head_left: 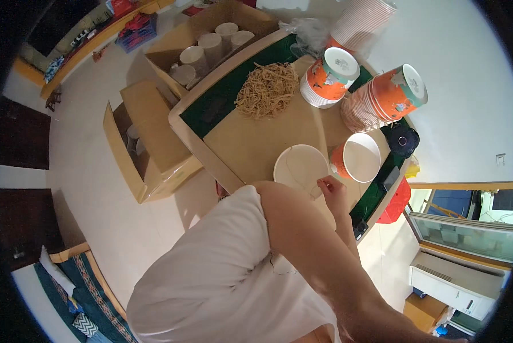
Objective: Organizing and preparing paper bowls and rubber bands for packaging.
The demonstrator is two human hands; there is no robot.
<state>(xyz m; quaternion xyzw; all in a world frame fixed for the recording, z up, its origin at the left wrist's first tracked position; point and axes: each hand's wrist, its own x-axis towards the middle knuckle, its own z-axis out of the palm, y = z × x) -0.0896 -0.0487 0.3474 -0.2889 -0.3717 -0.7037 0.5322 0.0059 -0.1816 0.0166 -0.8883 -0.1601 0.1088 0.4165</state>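
Note:
My right hand (329, 187) is closed in a pinch beside the rim of a wide white paper tub (295, 170). A thin pale strand curves inside the tub, and something fine and pale shows below my fingertips. What exactly the fingers hold is too small to name. Close by on the right stands an orange-and-white paper tub (364, 158), its mouth facing me. My left hand is out of the picture. A bare limb in a white garment (205, 274) fills the lower middle, covering part of my right forearm. Farther back lies a tangled heap of thin tan strands (266, 90).
Stacks of orange paper tubs (329, 80) stand at the table's far right, beside a taller stack (389, 100). A dark round object (403, 140) and a phone-like slab (391, 178) lie along the right edge. Left of the table are open cardboard boxes (153, 134) holding tubs.

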